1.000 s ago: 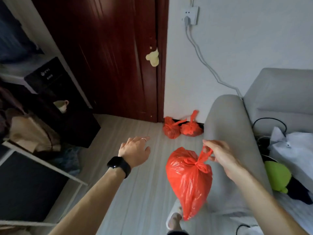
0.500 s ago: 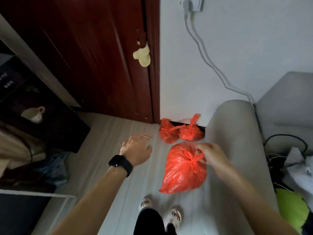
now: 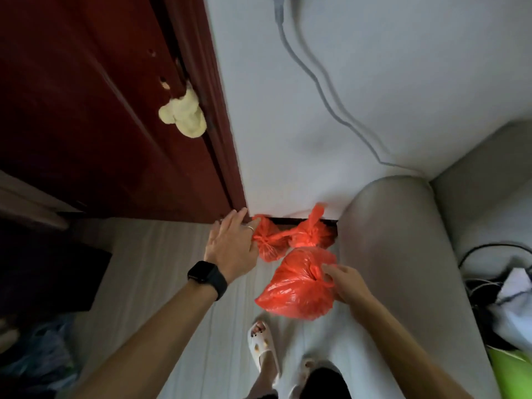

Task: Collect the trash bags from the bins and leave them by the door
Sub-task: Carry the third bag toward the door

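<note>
Your right hand (image 3: 349, 286) pinches the bag (image 3: 296, 286) at its knot, low beside the sofa (image 3: 397, 240), your left hand (image 3: 231, 246) spread flat against the two bags (image 3: 269, 243) by the door (image 3: 100, 110), so just lower and let go.

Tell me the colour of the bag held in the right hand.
Orange-red; the bag shows best in the head view.

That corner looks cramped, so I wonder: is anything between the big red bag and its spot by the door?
The left small bag and right small bag lie at the wall beside the door, just beyond the big red bag pinched by the right hand.
</note>
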